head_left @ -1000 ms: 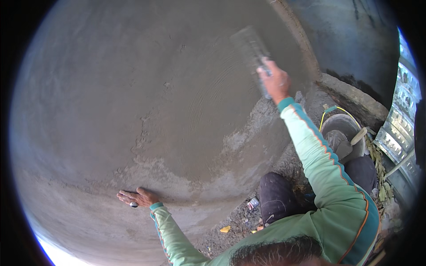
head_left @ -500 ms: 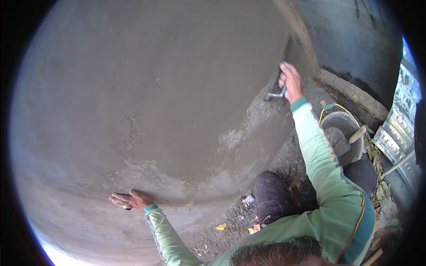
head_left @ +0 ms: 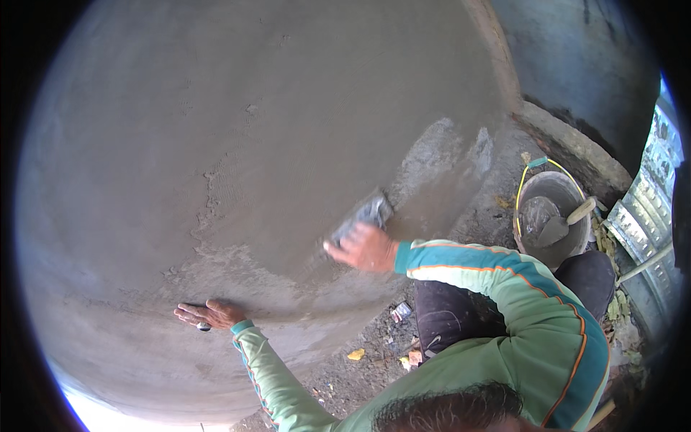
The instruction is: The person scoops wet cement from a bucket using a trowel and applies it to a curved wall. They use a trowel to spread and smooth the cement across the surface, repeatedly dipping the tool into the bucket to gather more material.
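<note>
My right hand [head_left: 363, 248] grips a metal plastering float [head_left: 371, 210], blurred, against the grey plastered surface [head_left: 302, 115], at a patchy damp area in the middle of the view. My left hand [head_left: 210, 314], with a ring on it, lies at lower left with fingers stretched out on the surface, along a curved band of rougher plaster, holding nothing. To the right of my right hand stands a bucket [head_left: 525, 189] with a yellow wire handle, holding grey material and a trowel [head_left: 579, 212] with a pale handle.
A rough concrete ledge [head_left: 576, 147] runs beside a darker wall [head_left: 576, 57] at upper right. Pale perforated sheets [head_left: 651, 191] lean at the far right. Gritty ground [head_left: 378, 345] with scraps and dry leaves lies around my bent knees [head_left: 450, 324].
My right hand and float have swept from upper right down and leftward to the middle, the arm bending. My left hand has shifted slightly left and up.
</note>
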Tool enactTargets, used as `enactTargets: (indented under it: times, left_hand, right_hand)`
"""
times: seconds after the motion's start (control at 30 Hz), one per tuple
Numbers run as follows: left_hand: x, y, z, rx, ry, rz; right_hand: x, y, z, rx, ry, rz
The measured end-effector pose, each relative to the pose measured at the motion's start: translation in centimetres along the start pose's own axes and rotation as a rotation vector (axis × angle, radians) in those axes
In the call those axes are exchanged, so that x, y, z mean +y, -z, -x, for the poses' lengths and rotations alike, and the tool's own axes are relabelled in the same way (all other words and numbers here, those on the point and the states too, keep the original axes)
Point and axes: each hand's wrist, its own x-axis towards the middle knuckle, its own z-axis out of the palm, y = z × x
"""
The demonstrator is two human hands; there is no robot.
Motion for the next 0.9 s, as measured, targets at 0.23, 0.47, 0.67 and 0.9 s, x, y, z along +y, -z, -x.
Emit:
enactTargets:
  times: [0.23, 0.47, 0.67, 0.9]
  left_hand:
    - [-1.1, 1.0, 0.6, -0.008, -0.001, -0.032]
    - [-0.7, 0.2, 1.1, -0.036, 0.071, -0.022]
    - [-2.1, 1.4, -0.5, -0.003, -0.027, -0.008]
    - [-3.1, -0.2, 0.1, 0.028, -0.002, 0.044]
  right_hand:
    - [20.1, 10.8, -4.2, 0.491, -0.681, 0.151]
    - [25.7, 3.3, 20.6, 0.765, -1.708, -0.386]
    - [19.9, 1.2, 18.1, 1.262, -1.687, -1.191]
    - [5.4, 4.6, -6.1, 0.377, -0.805, -0.556]
